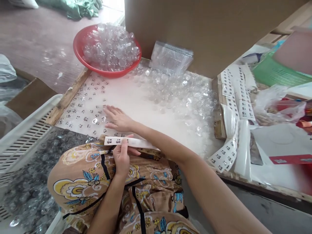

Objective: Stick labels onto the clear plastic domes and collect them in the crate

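Note:
My left hand rests by my lap, its thumb pressed on a white strip of panda stickers at the table's near edge. Palm down with the fingers spread, my right hand reaches across to the left part of the white tabletop. Its fingertips are at the edge of a group of small clear pieces with panda pictures; whether they touch one is unclear. Many plain clear round pieces lie spread over the table's right and far side. Nothing shows in my right hand.
A red bowl heaped with clear pieces stands at the far left corner. Near it lies a clear plastic bag against a cardboard panel. A white basket of panda pieces sits left. More sticker sheets lie right, beyond a wooden edge.

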Motion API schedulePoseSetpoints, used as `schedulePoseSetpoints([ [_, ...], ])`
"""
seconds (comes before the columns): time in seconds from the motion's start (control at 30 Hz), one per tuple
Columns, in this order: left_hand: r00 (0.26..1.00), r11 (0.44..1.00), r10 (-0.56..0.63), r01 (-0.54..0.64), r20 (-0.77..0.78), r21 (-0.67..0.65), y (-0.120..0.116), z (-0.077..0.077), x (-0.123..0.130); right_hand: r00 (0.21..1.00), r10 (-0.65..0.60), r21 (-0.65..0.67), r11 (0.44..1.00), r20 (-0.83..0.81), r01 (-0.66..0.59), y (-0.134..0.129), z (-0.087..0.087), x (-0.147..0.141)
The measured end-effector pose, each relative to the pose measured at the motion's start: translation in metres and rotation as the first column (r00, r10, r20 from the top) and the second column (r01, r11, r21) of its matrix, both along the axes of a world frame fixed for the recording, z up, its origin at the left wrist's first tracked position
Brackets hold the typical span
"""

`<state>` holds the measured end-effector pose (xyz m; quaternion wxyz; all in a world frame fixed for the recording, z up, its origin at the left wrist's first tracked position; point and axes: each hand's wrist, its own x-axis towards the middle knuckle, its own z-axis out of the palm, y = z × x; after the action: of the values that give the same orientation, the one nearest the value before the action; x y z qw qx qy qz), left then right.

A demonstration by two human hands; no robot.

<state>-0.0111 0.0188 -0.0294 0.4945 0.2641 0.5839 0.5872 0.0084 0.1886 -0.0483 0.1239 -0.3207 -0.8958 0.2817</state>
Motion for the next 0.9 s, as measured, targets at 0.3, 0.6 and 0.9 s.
schedulePoseSetpoints([
  [0.3,1.0,1.0,0.01,-0.01,-0.01,-0.003,-0.003,-0.007,-0.002,0.959,-0.24,0.113,0.96,-0.151,0.258,0.02,0.022,0.07],
  [0.6,0.999,0.999,0.034,-0.034,0.003,-0.015,0.001,-0.009,-0.002,0.849,-0.521,0.308,0.825,0.086,0.474,0.046,0.002,0.157],
  [0.9,1.0,1.0,0.003,-0.004,0.026,0.019,-0.001,-0.008,-0.001,0.875,-0.436,0.152,0.869,-0.213,0.47,-0.02,-0.002,0.226],
])
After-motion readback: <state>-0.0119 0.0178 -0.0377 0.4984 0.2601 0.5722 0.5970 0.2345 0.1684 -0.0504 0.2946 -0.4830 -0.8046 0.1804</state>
